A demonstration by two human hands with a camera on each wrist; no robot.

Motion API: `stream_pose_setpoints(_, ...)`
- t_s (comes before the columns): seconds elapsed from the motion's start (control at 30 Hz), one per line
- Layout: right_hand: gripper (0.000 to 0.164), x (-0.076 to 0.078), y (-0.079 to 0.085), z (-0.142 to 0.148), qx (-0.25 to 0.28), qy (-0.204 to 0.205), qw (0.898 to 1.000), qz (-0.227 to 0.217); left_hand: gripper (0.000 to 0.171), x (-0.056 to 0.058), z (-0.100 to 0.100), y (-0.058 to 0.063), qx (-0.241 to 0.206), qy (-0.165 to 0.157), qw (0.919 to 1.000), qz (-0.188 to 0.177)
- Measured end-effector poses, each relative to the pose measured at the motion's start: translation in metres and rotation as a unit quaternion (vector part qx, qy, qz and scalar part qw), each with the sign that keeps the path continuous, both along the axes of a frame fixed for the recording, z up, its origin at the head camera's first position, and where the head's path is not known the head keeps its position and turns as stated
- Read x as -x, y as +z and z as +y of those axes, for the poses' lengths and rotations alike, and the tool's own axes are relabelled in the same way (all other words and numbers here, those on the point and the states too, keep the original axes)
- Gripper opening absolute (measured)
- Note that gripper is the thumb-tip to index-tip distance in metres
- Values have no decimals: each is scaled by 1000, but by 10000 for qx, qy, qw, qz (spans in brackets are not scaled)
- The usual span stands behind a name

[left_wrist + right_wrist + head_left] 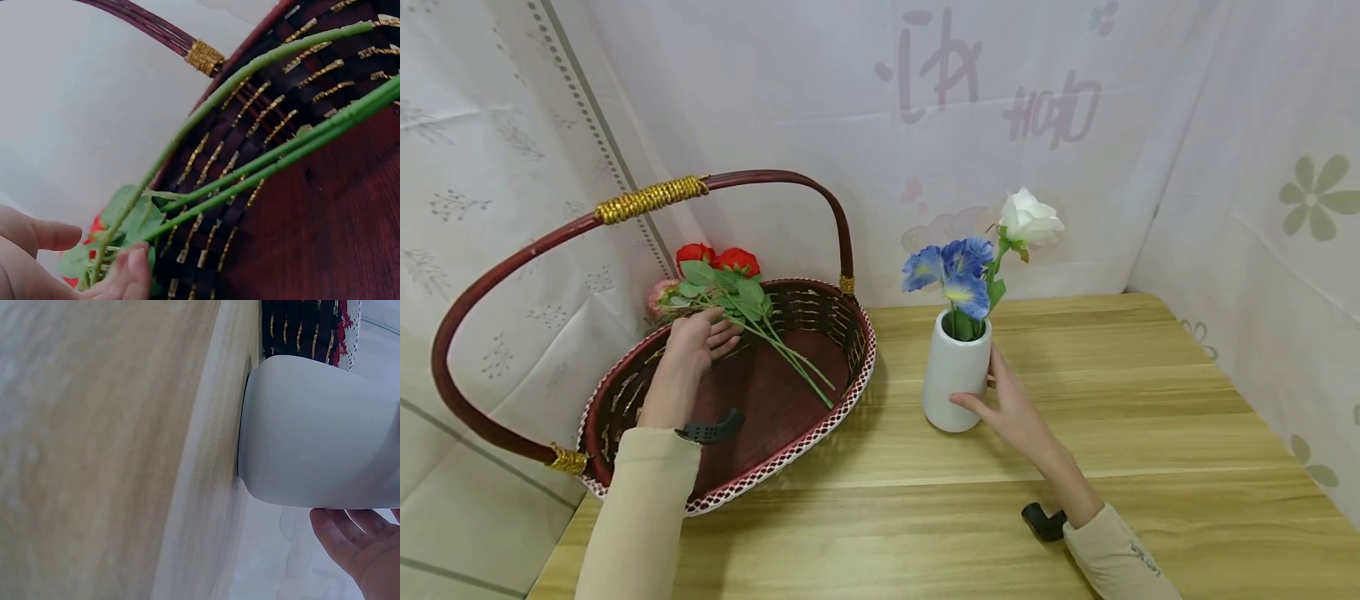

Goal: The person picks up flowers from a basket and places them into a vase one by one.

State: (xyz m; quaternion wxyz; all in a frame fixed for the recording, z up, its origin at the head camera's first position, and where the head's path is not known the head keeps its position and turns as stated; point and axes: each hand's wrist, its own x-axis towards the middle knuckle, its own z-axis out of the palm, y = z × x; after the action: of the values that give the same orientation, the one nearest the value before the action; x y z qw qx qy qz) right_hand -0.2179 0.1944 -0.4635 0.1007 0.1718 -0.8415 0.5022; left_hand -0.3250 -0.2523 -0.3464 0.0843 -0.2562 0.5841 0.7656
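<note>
My left hand reaches over the wicker basket, thumb and fingers apart, beside the green stems and leaves of artificial flowers. Two red roses and a pink flower lie at the basket's far left rim, their stems slanting down inside. In the left wrist view, the fingertips are right at the leaves. My right hand holds the white vase, thumb on the near side and fingers behind. A blue iris and a white rose stand in the vase.
The basket's tall arched handle rises above my left hand. Basket and vase stand on a wooden table, with a printed curtain behind. Dark bands show at both wrists.
</note>
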Motion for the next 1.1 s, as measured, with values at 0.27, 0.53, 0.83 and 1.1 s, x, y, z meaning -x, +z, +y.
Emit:
stream_pose_setpoints(0.27, 98, 0, 0, 0, -100, -60, 9999, 20, 66, 7, 1, -9, 9, 475, 9989, 40)
stream_pose_setpoints(0.53, 97, 0, -1, 1, -57, -7, 10000, -23, 57, 12, -1, -14, -219, 896, 9955, 207)
stream_pose_setpoints(0.83, 95, 0, -2, 1, -73, -2, 10000, 24, 56, 10, -2, -14, -206, 851, 9957, 303)
stream_pose_setpoints(1.1, 94, 0, 0, 1, -32, 19, 10000, 25, 62, 8, -1, -14, 15, 853, 9957, 369)
